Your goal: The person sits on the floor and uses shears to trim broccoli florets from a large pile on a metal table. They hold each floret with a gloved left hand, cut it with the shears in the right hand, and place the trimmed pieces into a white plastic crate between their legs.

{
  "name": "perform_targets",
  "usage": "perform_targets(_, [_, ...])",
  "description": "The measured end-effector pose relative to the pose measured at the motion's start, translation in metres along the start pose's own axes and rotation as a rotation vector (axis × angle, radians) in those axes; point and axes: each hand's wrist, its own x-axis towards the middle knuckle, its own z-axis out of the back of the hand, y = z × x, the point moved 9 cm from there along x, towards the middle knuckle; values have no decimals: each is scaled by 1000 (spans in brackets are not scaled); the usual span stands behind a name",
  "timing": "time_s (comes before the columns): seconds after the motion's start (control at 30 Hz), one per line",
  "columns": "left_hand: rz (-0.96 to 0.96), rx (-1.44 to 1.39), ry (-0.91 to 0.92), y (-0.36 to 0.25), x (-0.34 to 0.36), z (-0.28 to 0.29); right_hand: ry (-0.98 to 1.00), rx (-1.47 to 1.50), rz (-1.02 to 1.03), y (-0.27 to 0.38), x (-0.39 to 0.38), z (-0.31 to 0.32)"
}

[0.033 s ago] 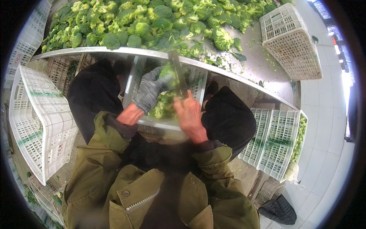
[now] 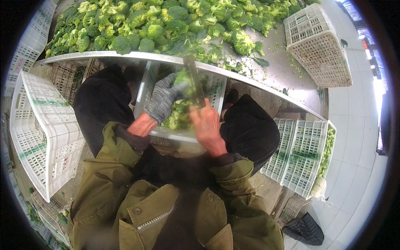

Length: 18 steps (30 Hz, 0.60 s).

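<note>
My left hand (image 2: 160, 98), in a grey knit glove, grips a green broccoli piece (image 2: 182, 83) over a white plastic crate (image 2: 145, 83) between my knees. My bare right hand (image 2: 205, 123) is closed on the handle of a broad knife (image 2: 193, 75). Its blade is blurred and points up beside the held broccoli; I cannot tell whether it touches it. More broccoli pieces (image 2: 174, 118) lie in the crate beneath my hands.
A metal worktable (image 2: 283, 75) ahead carries a large heap of broccoli (image 2: 175, 21) and an upright crate (image 2: 316, 50) at right. White crates (image 2: 48, 137) stand at my left, others (image 2: 308, 154) at my right. A dark quilted item (image 2: 304, 229) lies at lower right.
</note>
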Motion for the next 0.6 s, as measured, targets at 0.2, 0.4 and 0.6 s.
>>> perform_targets(0.2, [-58, 234, -49, -11, -5, 2, 279, 178, -127, -16, -6, -42])
perform_targets(0.4, [66, 59, -13, 0, 0, 4, -6, 241, -97, -13, -3, -23])
perform_targets(0.6, [-9, 289, -72, -4, -1, 8, 172, 568, -569, -40, 2, -39])
